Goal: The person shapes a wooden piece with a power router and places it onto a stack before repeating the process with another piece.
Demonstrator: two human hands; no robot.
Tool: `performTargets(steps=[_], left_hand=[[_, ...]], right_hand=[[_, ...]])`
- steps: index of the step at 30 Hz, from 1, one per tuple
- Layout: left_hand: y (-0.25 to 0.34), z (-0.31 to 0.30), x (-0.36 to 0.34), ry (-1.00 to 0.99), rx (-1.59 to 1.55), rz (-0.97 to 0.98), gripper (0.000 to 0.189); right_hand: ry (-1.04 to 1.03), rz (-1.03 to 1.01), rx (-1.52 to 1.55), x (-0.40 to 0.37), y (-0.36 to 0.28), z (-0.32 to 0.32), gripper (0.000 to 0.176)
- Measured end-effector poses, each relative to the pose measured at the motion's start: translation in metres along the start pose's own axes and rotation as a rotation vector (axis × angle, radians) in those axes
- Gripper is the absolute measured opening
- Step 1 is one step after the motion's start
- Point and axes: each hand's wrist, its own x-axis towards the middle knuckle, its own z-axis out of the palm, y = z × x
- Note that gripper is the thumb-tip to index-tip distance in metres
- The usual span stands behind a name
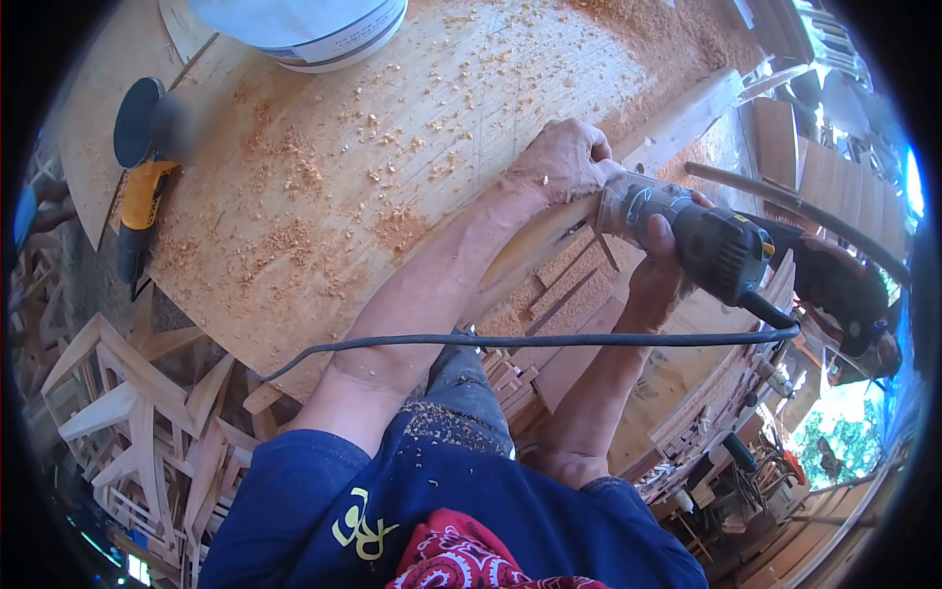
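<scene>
At worktop [442, 177] edge: power tool [708, 243]. Right hand [657, 280], fingers clamped round it. Left hand [564, 162] at same edge, fingers curled; can't tell on what. Cord [549, 341] crosses left forearm [432, 260]; I judge snag could jerk tool handward.

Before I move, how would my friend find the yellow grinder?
Look at the big table. The grinder lies at its left edge, left of the white bucket. Yellow, with a dark round disc, it looks unlike the silver-and-black tool in the right hand.
</scene>
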Motion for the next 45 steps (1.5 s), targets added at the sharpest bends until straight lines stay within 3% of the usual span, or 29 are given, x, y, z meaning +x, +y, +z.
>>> performTargets(steps=[4,11,15,28,45], left_hand=[[0.003,0.001,-0.002,-0.003,0.027,-0.032,0.028],[-0.005,0.001,-0.049,0.061,0.037,-0.004,0.028],[-0.006,0.000,-0.070,0.112,-0.001,-0.030,0.026],[0.004,0.008,-0.040,0.148,0.002,-0.052,0.026],[0.010,0.014,-0.009,0.136,0.010,-0.079,0.028]], right_hand=[[0.020,0.096,0.069,-0.002,0.001,-0.001,0.066],[-0.067,-0.111,-0.144,-0.039,-0.003,-0.010,0.070],[-0.085,-0.124,-0.221,-0.049,-0.012,-0.007,0.071],[-0.047,0.015,-0.109,-0.020,-0.011,0.001,0.070],[-0.045,0.045,0.115,0.006,0.003,-0.004,0.064]])
